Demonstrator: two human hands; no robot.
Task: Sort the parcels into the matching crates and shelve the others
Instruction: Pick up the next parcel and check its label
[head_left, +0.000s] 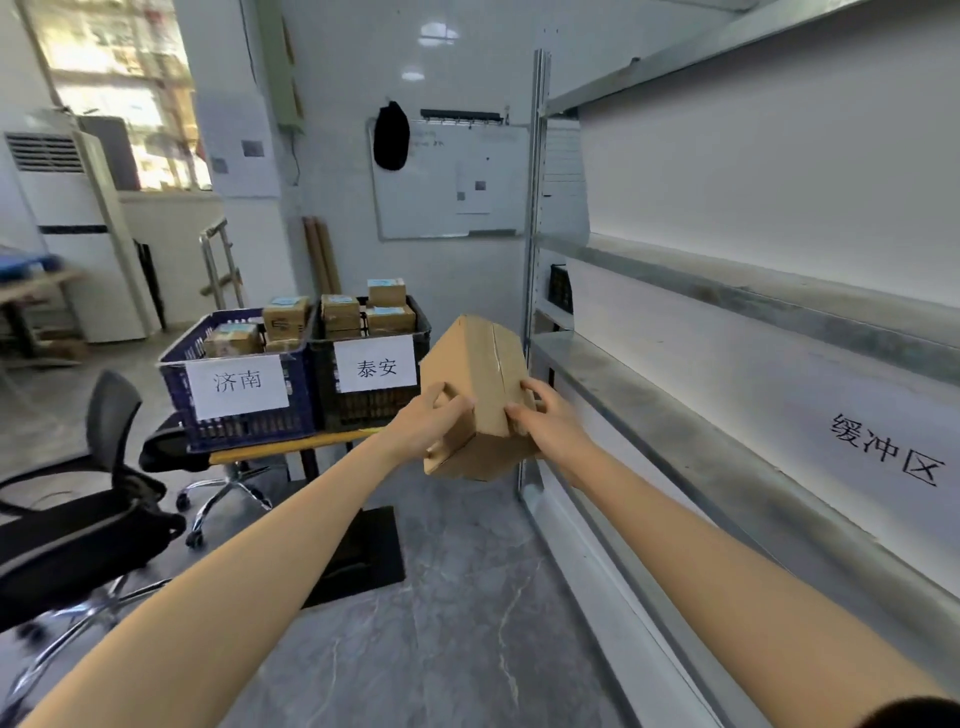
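Observation:
A plain brown cardboard parcel with a taped seam is held in mid-air, tilted, in front of me. My left hand grips its left side with fingers curled round the edge. My right hand grips its right side. Behind it on a small table stand a blue crate with a white paper label and a black crate with another label, each holding several small parcels. To the right runs a grey metal shelf with black characters on its white backing, just right of the parcel.
A black office chair stands at the left, near the yellow-edged table. A dark mat lies on the grey floor below. A whiteboard hangs on the far wall. The shelf's upright post rises beside the parcel.

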